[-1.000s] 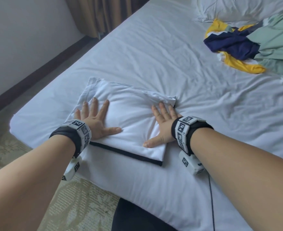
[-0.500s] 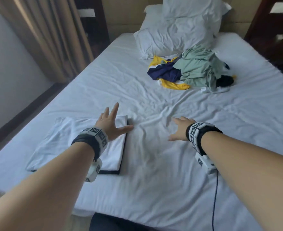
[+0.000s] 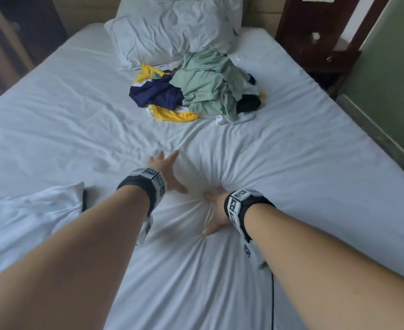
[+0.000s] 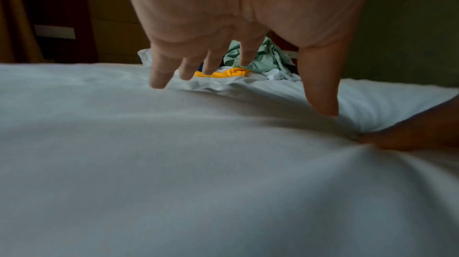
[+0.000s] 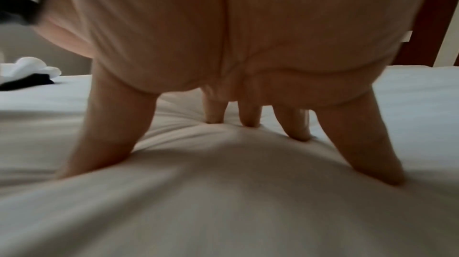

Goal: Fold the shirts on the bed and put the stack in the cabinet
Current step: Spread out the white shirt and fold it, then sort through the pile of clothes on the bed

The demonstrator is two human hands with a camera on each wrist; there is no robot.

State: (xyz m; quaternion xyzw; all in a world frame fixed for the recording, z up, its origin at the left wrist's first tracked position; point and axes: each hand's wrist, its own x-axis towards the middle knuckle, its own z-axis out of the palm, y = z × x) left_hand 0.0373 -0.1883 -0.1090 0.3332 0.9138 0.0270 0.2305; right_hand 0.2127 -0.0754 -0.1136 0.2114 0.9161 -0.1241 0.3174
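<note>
On bed (image 3: 291, 163): 2 hands, 1 folded shirt (image 3: 29, 210)

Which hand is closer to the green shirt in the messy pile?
The left hand. It stretches out above the sheet toward the green shirt. The right hand is farther back, pressing into the sheet.

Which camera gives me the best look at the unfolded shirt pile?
Head view: the whole unfolded shirt pile lies unobstructed by the pillow. The left wrist view shows only green and yellow bits behind the left hand; the right wrist view shows none.
</note>
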